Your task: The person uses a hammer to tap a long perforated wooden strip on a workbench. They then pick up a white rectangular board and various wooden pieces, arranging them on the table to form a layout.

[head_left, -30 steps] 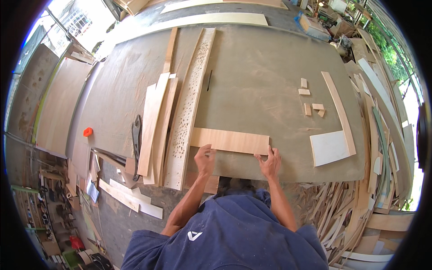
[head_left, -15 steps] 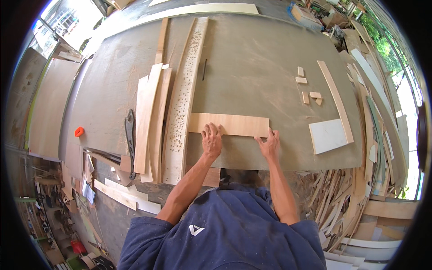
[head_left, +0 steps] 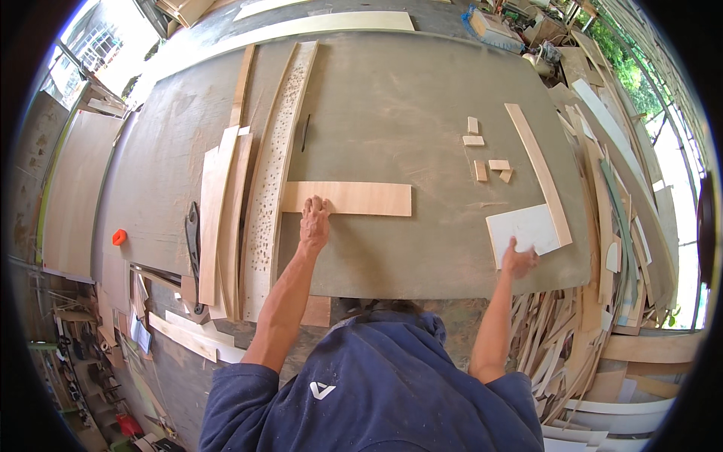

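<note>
A short, flat wooden board point(head_left: 361, 199) lies crosswise on the large brown worktable point(head_left: 392, 260). Its left end meets a long pale strip full of holes point(head_left: 273, 166). My left hand point(head_left: 315, 224) is on the board's near edge close to that strip, fingers bunched and gripping it. Far to the right, my right hand point(head_left: 520, 261) hovers at the near edge of a white rectangular panel point(head_left: 521, 226). Its thumb stands apart from its slightly blurred fingers, and nothing shows in it. A narrow wooden strip point(head_left: 536, 166) touches the panel's right side.
Several small wood blocks point(head_left: 480, 171) lie right of centre. Left of the holed strip are stacked wooden slats point(head_left: 218, 218), a black wrench-like tool point(head_left: 193, 248) and an orange object point(head_left: 119, 237). Offcuts point(head_left: 546, 339) pile beyond the table's near right corner.
My right hand has left the wooden board's right end and moved right to the white panel. My left hand stays on the board, its fingers now closer together. The whole view has shifted slightly.
</note>
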Action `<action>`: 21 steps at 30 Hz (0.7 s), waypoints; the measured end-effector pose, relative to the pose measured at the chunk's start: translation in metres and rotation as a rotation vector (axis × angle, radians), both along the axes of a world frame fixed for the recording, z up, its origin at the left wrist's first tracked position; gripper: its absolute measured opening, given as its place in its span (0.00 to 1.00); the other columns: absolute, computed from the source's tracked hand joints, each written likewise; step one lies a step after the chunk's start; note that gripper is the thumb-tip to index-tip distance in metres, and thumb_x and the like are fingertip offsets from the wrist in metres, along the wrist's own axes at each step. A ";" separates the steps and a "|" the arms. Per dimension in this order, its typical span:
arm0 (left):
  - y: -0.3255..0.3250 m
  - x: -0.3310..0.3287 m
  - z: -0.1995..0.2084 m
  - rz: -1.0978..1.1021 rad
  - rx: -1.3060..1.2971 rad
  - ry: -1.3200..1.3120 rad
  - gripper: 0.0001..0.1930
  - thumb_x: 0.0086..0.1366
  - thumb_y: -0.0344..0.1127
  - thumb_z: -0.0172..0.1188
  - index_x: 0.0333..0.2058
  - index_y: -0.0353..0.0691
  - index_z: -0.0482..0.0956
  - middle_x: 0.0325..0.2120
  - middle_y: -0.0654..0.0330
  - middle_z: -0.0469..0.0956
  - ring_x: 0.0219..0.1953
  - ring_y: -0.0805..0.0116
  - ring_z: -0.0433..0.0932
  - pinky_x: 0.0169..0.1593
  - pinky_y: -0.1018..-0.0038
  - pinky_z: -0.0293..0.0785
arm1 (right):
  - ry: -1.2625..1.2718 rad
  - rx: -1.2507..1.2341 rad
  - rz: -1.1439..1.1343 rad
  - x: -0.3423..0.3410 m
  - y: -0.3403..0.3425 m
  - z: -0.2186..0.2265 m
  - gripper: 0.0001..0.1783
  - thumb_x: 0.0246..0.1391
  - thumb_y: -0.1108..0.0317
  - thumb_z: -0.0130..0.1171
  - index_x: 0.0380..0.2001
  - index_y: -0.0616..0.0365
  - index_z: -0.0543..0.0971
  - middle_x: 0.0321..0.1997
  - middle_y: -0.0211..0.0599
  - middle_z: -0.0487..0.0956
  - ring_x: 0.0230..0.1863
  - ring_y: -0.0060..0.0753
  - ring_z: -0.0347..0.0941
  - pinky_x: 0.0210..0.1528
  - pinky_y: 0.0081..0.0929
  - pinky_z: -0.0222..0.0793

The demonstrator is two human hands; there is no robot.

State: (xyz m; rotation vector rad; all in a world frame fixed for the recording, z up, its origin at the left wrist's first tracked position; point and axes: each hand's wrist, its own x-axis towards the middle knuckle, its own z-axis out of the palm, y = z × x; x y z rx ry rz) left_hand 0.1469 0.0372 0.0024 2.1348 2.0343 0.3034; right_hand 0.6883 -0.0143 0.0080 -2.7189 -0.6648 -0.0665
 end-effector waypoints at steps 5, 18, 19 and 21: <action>0.016 0.000 -0.015 0.019 0.074 0.026 0.23 0.64 0.22 0.53 0.59 0.30 0.75 0.64 0.43 0.67 0.67 0.42 0.65 0.67 0.56 0.70 | 0.272 -0.179 -0.270 0.042 0.011 0.012 0.76 0.43 0.17 0.60 0.76 0.67 0.46 0.77 0.67 0.52 0.78 0.65 0.48 0.74 0.64 0.49; 0.031 0.005 -0.003 0.063 -0.056 0.053 0.19 0.65 0.30 0.58 0.54 0.31 0.78 0.58 0.42 0.73 0.63 0.42 0.70 0.66 0.54 0.68 | 0.357 -0.150 -0.359 0.001 0.068 0.018 0.90 0.25 0.14 0.69 0.78 0.65 0.39 0.79 0.74 0.41 0.80 0.71 0.39 0.75 0.68 0.42; 0.032 0.003 -0.002 0.066 -0.042 0.046 0.19 0.65 0.30 0.58 0.53 0.32 0.79 0.57 0.42 0.74 0.62 0.43 0.70 0.65 0.54 0.69 | 0.368 -0.129 -0.356 0.004 0.070 0.015 0.90 0.25 0.15 0.70 0.78 0.65 0.40 0.79 0.74 0.42 0.80 0.71 0.40 0.75 0.68 0.44; 0.027 0.004 0.000 0.066 -0.043 0.049 0.18 0.64 0.31 0.59 0.53 0.33 0.79 0.54 0.44 0.75 0.61 0.44 0.71 0.63 0.55 0.70 | 0.383 -0.104 -0.370 0.007 0.060 0.015 0.90 0.24 0.17 0.72 0.78 0.64 0.41 0.78 0.74 0.43 0.80 0.70 0.41 0.74 0.69 0.46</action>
